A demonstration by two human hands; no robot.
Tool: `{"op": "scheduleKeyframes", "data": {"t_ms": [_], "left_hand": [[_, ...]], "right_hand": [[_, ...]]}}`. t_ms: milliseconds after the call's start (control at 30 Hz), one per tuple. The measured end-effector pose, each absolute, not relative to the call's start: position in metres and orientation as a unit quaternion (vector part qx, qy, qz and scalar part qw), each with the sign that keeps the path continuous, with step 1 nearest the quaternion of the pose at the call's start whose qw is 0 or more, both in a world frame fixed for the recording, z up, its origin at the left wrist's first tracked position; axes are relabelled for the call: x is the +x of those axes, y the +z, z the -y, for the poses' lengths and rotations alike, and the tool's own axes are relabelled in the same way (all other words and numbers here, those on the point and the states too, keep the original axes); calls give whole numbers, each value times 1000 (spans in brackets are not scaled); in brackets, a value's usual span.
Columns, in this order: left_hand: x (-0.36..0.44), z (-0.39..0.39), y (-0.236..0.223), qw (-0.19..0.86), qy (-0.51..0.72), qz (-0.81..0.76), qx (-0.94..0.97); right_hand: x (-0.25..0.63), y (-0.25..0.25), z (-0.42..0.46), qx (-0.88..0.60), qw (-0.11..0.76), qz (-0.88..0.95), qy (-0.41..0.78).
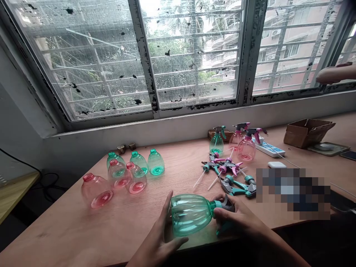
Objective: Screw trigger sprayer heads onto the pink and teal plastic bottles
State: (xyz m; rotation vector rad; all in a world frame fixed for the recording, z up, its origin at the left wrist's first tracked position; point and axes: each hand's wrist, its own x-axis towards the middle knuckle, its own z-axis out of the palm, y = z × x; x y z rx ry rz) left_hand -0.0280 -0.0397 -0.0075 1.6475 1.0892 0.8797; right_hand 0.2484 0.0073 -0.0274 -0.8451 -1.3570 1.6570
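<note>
A clear green spray bottle [191, 215] lies on its side in the air just above the table's front edge, its base turned left. My left hand [162, 237] is cupped round that base, thumb below and fingers along the far side. My right hand [236, 213] is closed round the grey and green trigger head at the bottle's neck; the head is partly hidden by the fingers. Beyond my right hand lies a pile of loose trigger heads, among them a pink one [228, 165] and a green one [239, 187], with white dip tubes.
At left stand several headless bottles, pink [97, 191] and green [156, 163]. Bottles with heads, green [216, 142] and pink [246, 148], stand at the back. Farther right are a power strip [269, 149] and cardboard box [302, 135]. Another person's hand [330, 75] shows at upper right.
</note>
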Motion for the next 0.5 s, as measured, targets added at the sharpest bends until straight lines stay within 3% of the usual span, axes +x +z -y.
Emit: {"op": "scheduleKeyframes", "data": {"t_ms": [267, 500], "left_hand": [[-29, 41, -2, 506, 349, -447, 650], [-25, 44, -5, 475, 381, -444, 658]], "right_hand": [[249, -28, -7, -338, 403, 545, 653], [249, -30, -9, -331, 406, 543, 657]]}}
